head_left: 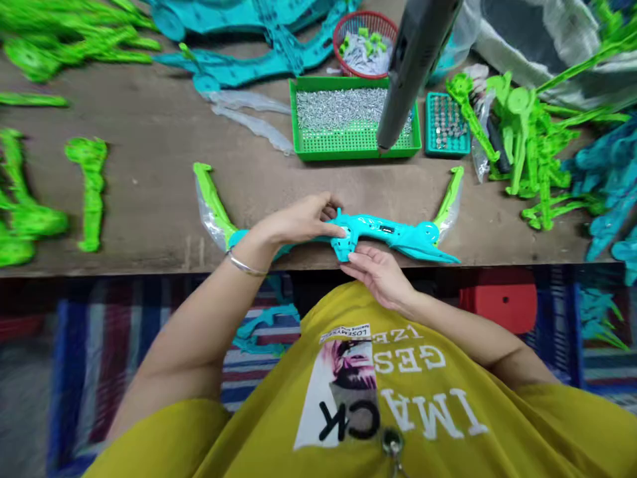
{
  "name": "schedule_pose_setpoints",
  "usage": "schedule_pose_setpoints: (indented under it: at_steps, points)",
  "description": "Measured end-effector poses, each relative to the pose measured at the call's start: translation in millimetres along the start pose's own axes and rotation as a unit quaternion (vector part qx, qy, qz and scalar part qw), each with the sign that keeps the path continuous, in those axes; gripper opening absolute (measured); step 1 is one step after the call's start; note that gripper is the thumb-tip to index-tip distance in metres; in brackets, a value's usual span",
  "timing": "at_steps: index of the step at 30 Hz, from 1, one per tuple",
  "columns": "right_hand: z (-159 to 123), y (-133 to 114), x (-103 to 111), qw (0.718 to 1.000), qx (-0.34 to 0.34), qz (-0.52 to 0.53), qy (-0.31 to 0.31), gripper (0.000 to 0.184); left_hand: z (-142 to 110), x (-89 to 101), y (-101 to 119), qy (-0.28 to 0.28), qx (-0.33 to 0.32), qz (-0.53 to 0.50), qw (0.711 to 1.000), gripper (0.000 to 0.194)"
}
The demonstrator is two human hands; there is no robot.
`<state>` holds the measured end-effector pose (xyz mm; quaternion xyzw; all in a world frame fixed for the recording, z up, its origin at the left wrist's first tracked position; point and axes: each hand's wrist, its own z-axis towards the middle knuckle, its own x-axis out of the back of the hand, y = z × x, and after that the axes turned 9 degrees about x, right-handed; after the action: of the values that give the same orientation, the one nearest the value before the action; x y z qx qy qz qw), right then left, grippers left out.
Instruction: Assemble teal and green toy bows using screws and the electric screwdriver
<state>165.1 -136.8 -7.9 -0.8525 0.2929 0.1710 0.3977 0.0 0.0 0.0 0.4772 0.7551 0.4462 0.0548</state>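
A turquoise plastic toy bow lies along the table's front edge, with a green limb at its left end and another green limb at its right. Clear film hangs about both limbs. My left hand is closed over the bow's middle from above, thumb pressed on the central block. From below, my right hand grips the lower part of that same block between thumb and fingers. Its fingertips are partly hidden under the plastic.
A green perforated tray of screws stands behind the bow, beside a small teal tray of metal pieces and a red basket. A dark grey rod-shaped tool hangs overhead. Green parts lie left; more parts pile up right.
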Motion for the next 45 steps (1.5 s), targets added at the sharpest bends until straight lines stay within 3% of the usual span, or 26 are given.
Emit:
schedule_pose_setpoints:
  at_steps: [5,13,17,20,22,23,24,25,26,27,28,29,31,36,40,42,43,45]
  points:
    - [4.7,7.7,-6.8,1.0,0.029,0.006,0.01,0.045,1.6,1.5,-1.5,-0.023,-0.016,-0.014,1.0,0.062]
    - [18.7,12.7,-8.5,0.999,0.037,-0.011,0.009,0.056,7.4,-2.0,-1.2,-0.019,-0.015,0.017,1.0,0.068]
    - [17.1,4.8,-5.6,0.999,0.008,-0.038,-0.011,0.044,15.5,1.0,4.1,-0.041,-0.029,0.016,0.999,0.061]
    - [3.5,-19.3,4.4,0.985,-0.067,-0.126,-0.094,0.042,18.2,4.1,6.1,-0.051,-0.026,0.021,0.998,0.058]
    - [-6.1,-47.4,13.9,0.949,-0.064,-0.25,-0.179,0.046,18.5,6.2,6.6,-0.053,-0.025,0.026,0.998,0.056]
    - [-8.7,-63.8,18.6,0.923,-0.004,-0.325,-0.207,0.046,18.6,7.1,6.8,-0.054,-0.024,0.029,0.998,0.055]
    - [-8.9,-80.5,22.8,0.885,0.112,-0.412,-0.187,0.044,18.9,8.1,7.1,-0.055,-0.023,0.031,0.998,0.055]
    - [-6.6,-96.2,26.2,0.821,0.229,-0.505,-0.133,0.041,19.3,9.1,7.4,-0.057,-0.021,0.033,0.998,0.056]
    - [-2.1,-109.9,28.7,0.743,0.299,-0.594,-0.077,0.038,20.0,10.0,8.0,-0.061,-0.018,0.034,0.997,0.057]
    - [3.9,-120.7,30.2,0.667,0.31,-0.676,-0.047,0.038,20.7,11.0,8.6,-0.066,-0.015,0.034,0.997,0.059]
    - [10.8,-128.2,30.9,0.606,0.279,-0.744,-0.04,0.041,21.4,12.0,9.4,-0.069,-0.011,0.036,0.997,0.059]
    - [17.6,-132.4,30.9,0.556,0.234,-0.796,-0.045,0.046,21.8,12.8,10.3,-0.07,-0.009,0.037,0.997,0.06]
    - [28.8,-132.9,29.5,0.492,0.156,-0.853,-0.075,0.059,21.7,14.2,11.8,-0.071,-0.006,0.043,0.997,0.061]
    - [37.5,-123.1,25.0,0.437,0.133,-0.883,-0.112,0.083,18.1,15.1,11.3,-0.053,-0.006,0.05,0.997,0.065]
    - [37.3,-125.5,21.7,0.401,0.145,-0.894,-0.139,0.084,16.4,19.5,7.9,-0.045,-0.01,0.047,0.998,0.072]
    - [38.1,-127.0,19.7,0.398,0.154,-0.893,-0.144,0.084,10.8,22.8,8.4,-0.035,-0.004,0.042,0.998,0.078]
    - [39.1,-127.1,18.8,0.402,0.156,-0.891,-0.144,0.085,5.2,23.1,9.7,-0.009,0.0,0.042,0.999,0.082]
    - [42.1,-126.1,17.5,0.424,0.152,-0.882,-0.136,0.085,-12.5,17.9,14.8,0.102,-0.007,0.045,0.994,0.082]
